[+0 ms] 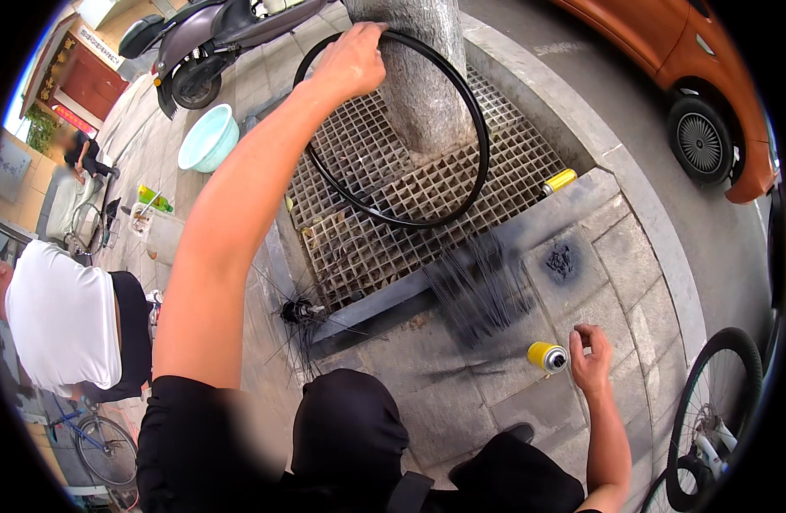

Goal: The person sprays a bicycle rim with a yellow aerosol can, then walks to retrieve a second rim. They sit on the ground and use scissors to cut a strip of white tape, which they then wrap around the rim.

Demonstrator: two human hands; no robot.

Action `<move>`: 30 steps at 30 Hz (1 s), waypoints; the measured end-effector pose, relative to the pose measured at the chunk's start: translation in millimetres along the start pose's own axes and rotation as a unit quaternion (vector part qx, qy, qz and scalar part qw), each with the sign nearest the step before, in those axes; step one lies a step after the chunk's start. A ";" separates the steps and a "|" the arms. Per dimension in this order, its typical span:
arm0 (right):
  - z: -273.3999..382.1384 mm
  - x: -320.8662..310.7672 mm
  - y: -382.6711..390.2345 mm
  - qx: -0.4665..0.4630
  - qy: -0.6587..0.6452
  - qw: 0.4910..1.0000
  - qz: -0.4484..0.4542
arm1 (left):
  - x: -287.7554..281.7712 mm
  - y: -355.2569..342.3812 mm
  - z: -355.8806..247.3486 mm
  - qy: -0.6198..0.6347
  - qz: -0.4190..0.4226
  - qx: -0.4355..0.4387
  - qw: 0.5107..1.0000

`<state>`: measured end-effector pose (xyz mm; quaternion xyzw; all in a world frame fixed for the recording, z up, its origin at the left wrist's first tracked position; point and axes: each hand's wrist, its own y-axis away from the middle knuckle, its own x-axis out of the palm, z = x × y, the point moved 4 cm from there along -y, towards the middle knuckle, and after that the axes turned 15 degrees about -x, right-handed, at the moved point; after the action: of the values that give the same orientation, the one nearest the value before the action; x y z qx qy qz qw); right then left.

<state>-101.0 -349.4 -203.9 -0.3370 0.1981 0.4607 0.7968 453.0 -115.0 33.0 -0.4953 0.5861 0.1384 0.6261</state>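
Observation:
My left hand (353,61) is closed on the top of a black bicycle rim (484,141). The bare rim stands tilted over a grating, in front of a tree trunk, and carries no spokes. Low at the right, my right hand (591,359) is empty, its fingers loosely curled and apart. Just left of it, a yellow spray can (544,356) stands on the paving. Ahead lies a row of black spokes (483,286) across the stone edging. Small black pieces (561,262) sit in a dark sprayed patch. A black hub (299,311) with loose spokes rests left of the spokes.
Another yellow can (560,181) lies at the grating's (350,248) right corner. A turquoise basin (209,139) and a clear tub (158,231) are at the left, near a person in a white shirt (64,316). A bicycle wheel (697,410) is at the lower right; an orange car (658,51) is beyond the kerb.

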 end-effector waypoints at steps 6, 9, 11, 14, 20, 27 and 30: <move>-4.2 3.9 11.7 0.038 -0.023 0.999 0.001 | 23.0 -54.3 -1.7 -0.143 0.020 -0.023 0.989; -5.1 4.7 10.8 0.053 -0.020 0.998 0.004 | 34.3 -58.3 6.4 -0.210 0.036 -0.007 0.977; -6.3 7.4 7.0 0.053 -0.020 0.998 0.013 | 37.3 -58.8 13.5 -0.212 0.040 -0.002 0.976; -11.5 12.8 2.5 0.068 -0.025 0.997 0.023 | 39.3 -60.4 20.5 -0.222 0.046 0.015 0.974; -14.5 18.8 -5.6 0.077 -0.033 0.996 0.030 | 29.5 -52.3 37.3 -0.176 0.020 0.051 0.983; -15.5 19.7 -9.1 0.075 -0.027 0.996 0.049 | -32.5 -47.9 73.4 -0.088 0.090 0.000 0.992; -13.0 17.7 -11.3 0.068 -0.031 0.996 0.046 | -47.2 -55.8 128.7 -0.053 0.133 -0.114 0.983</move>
<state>-82.5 -352.1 -220.0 -0.2578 0.2195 0.4930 0.8014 558.9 -21.3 76.8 -0.4730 0.5928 0.3128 0.5718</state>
